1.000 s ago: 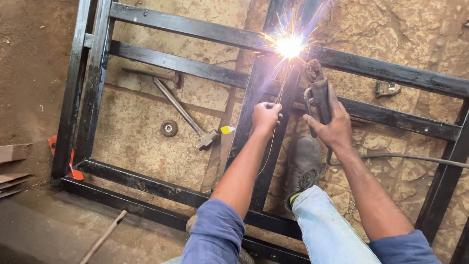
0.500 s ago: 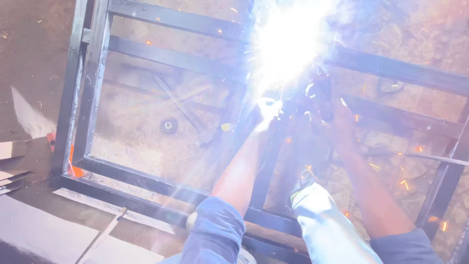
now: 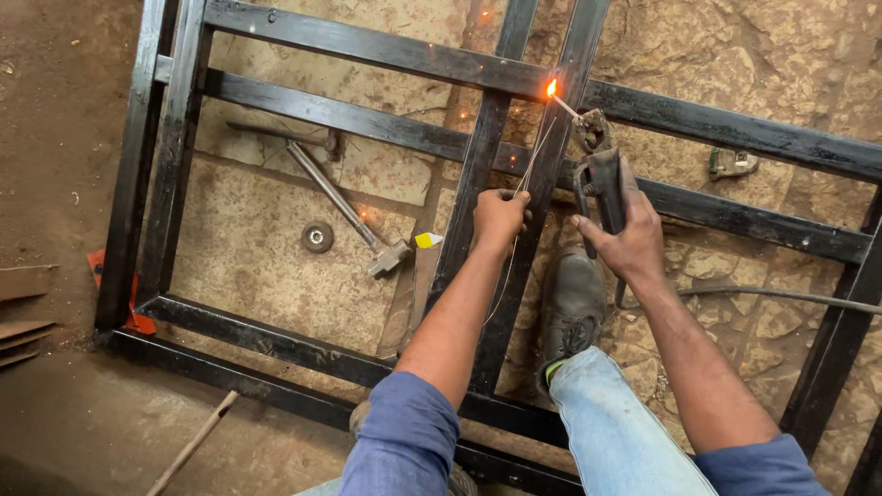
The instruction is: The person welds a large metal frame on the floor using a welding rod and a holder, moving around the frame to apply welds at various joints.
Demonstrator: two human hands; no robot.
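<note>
A black steel frame [image 3: 367, 118] of welded bars lies flat on the stone floor. My right hand [image 3: 629, 234] grips a welding electrode holder [image 3: 599, 174]; its short rod ends in a small orange glow [image 3: 551, 89] at a joint between an upright bar and a crossbar. My left hand [image 3: 499, 218] is closed on a thin wire rod [image 3: 531, 165] and rests on an upright bar of the frame. A dark boot [image 3: 570, 303] stands on the stone between the bars, under my hands.
A hammer [image 3: 344, 207] and a small grinding disc [image 3: 317, 237] lie on the stone inside the frame. A cable [image 3: 781, 298] runs off to the right. An orange object [image 3: 138, 317] sits at the frame's left corner. A small clamp-like piece [image 3: 732, 163] lies upper right.
The bright welding arc that flooded the view half a second ago has died down to a small orange glow. Both hands stay at the same joint.
</note>
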